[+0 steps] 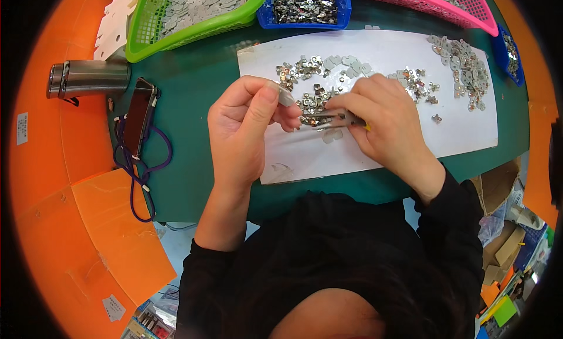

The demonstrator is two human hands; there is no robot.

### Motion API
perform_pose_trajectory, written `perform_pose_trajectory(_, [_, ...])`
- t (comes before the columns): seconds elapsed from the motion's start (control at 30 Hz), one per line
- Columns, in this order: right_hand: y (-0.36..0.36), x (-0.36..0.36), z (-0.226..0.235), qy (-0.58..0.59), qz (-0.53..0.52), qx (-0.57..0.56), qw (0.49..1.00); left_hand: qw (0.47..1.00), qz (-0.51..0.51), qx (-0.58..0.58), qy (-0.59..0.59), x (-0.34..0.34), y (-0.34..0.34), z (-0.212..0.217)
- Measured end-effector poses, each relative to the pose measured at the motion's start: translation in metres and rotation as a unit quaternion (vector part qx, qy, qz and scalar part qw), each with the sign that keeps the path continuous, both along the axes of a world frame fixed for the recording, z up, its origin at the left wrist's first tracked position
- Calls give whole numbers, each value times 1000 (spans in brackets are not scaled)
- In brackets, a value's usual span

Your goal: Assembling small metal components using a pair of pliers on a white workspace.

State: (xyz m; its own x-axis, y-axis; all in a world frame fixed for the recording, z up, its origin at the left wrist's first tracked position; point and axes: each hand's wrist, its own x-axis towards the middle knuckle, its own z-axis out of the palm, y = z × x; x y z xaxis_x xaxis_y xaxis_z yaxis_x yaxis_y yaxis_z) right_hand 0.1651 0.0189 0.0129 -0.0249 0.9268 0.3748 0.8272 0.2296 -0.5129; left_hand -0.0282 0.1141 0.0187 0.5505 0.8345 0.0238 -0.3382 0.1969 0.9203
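Centrally, the left hand (239, 131) pinches a flat grey plate (285, 97), one end protruding – presumably for access; the right hand (390, 119) grips metal pliers (341, 120) near it. Beneath, small metal fittings (316, 98) lie on a white sheet (381, 158) – perhaps for contrast, atop the green desk (187, 163).

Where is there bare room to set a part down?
The green table between the phone and the left hand is bare. So is the lower right of the white sheet, below the pile of flat pieces and beside the right hand. Around the pliers, loose metal parts crowd the sheet; baskets line the far edge.
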Motion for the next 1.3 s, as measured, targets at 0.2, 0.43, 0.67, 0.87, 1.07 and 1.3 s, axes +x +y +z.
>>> perform_pose_trajectory(0.2, [12,6,-10,-43,12,-15,999,1000,13,-2,0,-2,3,1])
perform_pose_trajectory(0.43, [7,19,-5,53,14,-34,998,995,-42,-78,-37,-2,4,-5])
perform_pose_trajectory(0.67, [-6,13,0,41,-28,-28,998,990,-76,-118,32,16,-20,-10])
perform_pose_trajectory(0.87, [-6,17,2,1,-100,7,995,992,-8,-125,-33,3,0,-8])
perform_pose_trajectory(1.07, [6,12,-4,-29,-66,-15,997,991,3,-125,-37,2,0,-6])
perform_pose_trajectory(1.3, [12,2,-5,-75,-55,-42,995,990,0,-135,-47,0,1,-3])
